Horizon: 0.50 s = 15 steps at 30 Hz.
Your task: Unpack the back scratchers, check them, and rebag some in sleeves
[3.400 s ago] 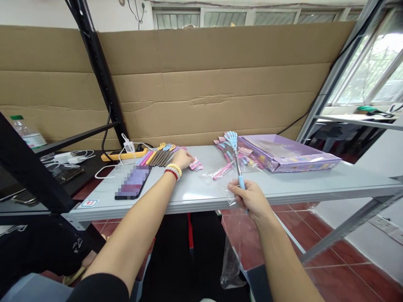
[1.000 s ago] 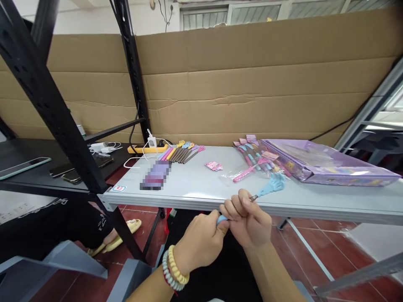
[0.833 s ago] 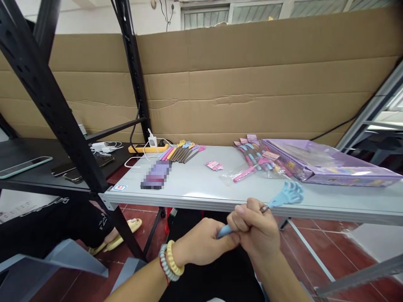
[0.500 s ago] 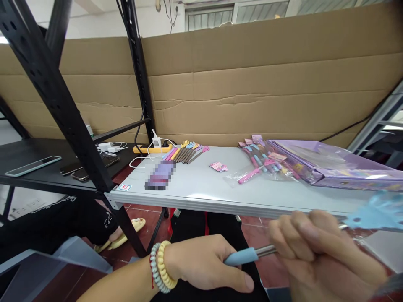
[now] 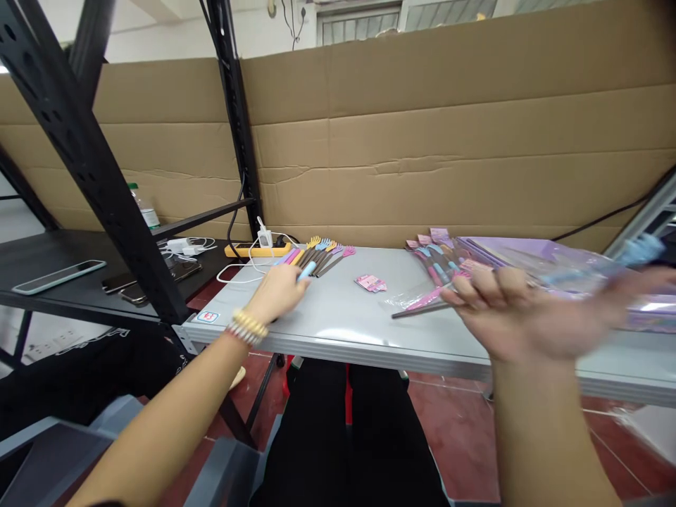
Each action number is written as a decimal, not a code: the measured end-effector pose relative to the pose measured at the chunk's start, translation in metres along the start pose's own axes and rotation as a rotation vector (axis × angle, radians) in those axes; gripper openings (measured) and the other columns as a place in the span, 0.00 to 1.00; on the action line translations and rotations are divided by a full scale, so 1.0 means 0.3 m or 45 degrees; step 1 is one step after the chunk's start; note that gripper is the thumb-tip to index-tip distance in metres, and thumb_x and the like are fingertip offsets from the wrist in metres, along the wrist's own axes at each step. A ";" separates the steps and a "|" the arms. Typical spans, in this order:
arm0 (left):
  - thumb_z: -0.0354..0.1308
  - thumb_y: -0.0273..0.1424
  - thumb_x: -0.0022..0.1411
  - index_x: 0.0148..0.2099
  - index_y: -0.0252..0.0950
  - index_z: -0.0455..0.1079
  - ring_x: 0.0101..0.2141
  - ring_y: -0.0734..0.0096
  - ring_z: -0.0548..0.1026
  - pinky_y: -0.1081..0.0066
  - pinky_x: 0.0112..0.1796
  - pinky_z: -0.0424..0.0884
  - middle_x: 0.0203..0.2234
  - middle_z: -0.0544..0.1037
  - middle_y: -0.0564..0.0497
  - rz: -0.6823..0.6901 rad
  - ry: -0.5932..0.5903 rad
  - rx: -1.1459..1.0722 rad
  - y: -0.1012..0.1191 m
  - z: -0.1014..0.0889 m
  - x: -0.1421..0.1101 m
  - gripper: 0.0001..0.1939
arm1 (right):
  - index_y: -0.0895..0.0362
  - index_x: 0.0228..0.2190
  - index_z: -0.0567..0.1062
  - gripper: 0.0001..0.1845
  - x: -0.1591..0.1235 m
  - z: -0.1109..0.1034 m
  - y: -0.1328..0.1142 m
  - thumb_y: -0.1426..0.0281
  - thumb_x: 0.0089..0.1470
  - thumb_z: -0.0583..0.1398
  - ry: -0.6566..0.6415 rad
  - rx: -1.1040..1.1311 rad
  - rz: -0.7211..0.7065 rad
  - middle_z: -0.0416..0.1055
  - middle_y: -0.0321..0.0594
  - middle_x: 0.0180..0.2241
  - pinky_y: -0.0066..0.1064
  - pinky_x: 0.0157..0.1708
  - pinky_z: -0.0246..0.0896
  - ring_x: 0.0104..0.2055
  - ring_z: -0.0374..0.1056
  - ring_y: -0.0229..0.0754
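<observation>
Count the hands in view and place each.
2: left hand, left of picture centre, holding a blue handle; right hand, blurred, at right, holding a rod. No others show.

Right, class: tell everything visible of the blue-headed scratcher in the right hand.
The scratcher has a blurred, light-blue head and a slim, dark, metallic-looking rod, its end bare. It slants over the table, head higher in the picture; the right hand holds its middle. Whether it touches the table is unclear.

The metal-framed worktable (image 5: 338, 317) and cardboard partition (image 5: 448, 137) suggest a workshop
</observation>
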State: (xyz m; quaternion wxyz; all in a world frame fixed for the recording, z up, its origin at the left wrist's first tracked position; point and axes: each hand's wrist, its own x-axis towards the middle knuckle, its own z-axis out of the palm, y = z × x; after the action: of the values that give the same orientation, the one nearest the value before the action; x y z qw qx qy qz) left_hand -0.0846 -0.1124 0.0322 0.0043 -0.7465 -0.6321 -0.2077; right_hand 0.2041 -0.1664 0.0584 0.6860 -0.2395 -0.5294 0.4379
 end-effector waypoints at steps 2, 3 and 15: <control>0.51 0.33 0.58 0.37 0.32 0.72 0.40 0.56 0.74 0.66 0.41 0.66 0.36 0.77 0.38 -0.109 0.011 0.151 0.003 0.032 0.151 0.12 | 0.54 0.10 0.52 0.38 0.086 0.095 0.035 0.31 0.36 0.46 -0.166 0.058 0.237 0.47 0.34 0.13 0.36 0.22 0.49 0.20 0.50 0.35; 0.52 0.32 0.58 0.40 0.31 0.72 0.42 0.54 0.74 0.65 0.42 0.66 0.38 0.77 0.36 -0.143 0.018 0.181 0.001 0.057 0.214 0.12 | 0.54 0.10 0.53 0.38 0.120 0.140 0.060 0.31 0.37 0.45 -0.237 0.056 0.351 0.47 0.34 0.12 0.35 0.21 0.49 0.19 0.50 0.35; 0.35 0.51 0.65 0.40 0.32 0.73 0.34 0.67 0.77 0.68 0.36 0.70 0.31 0.78 0.44 0.355 0.272 -1.200 0.181 -0.160 0.357 0.33 | 0.55 0.13 0.52 0.18 0.219 0.343 0.326 0.72 0.32 0.60 -0.368 -0.044 0.397 0.46 0.26 0.12 0.26 0.17 0.34 0.15 0.44 0.28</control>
State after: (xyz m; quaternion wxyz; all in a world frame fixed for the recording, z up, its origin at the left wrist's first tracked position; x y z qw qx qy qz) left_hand -0.0358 -0.0354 0.1237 -0.2410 -0.7192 -0.3598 -0.5433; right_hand 0.0776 -0.0751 0.0481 0.5224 -0.2651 -0.5864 0.5594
